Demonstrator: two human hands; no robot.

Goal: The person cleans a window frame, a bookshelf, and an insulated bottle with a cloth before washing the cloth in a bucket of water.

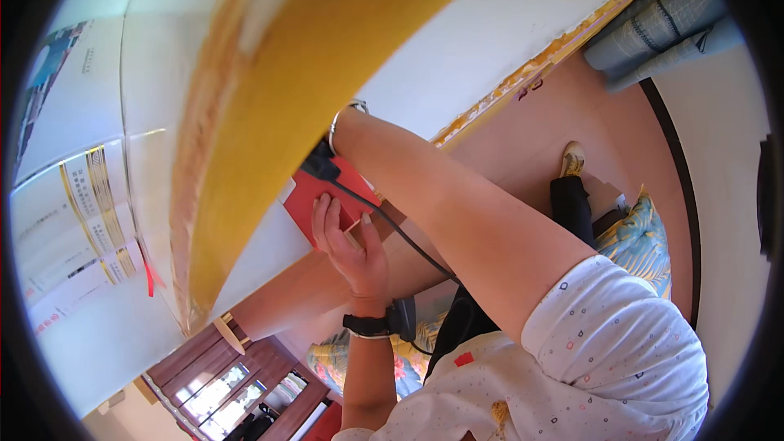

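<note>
My left hand point(353, 257) is at a flat red thing, book-like in shape point(310, 200), below the yellow-edged board. Its fingers press on the red face, and the thumb lies along the near edge, so the hand is closed on it. My right forearm point(457, 196) reaches up across the view. Past the bracelet point(333, 131), the right hand disappears behind the yellow board edge point(278, 98), so its fingers are hidden. A black strapped device point(320, 165) sits by the right wrist, and its cable point(392, 224) runs down toward my body. Another black device point(400, 318) is on the left wrist.
The large board crosses close in front, with white surfaces on either side. Books with white and yellow spines point(94, 212) stand at the left. A patterned cushion point(641, 237) and my shoe point(572, 159) are at the right. Grey-blue rolled covers point(670, 24) lean top right.
</note>
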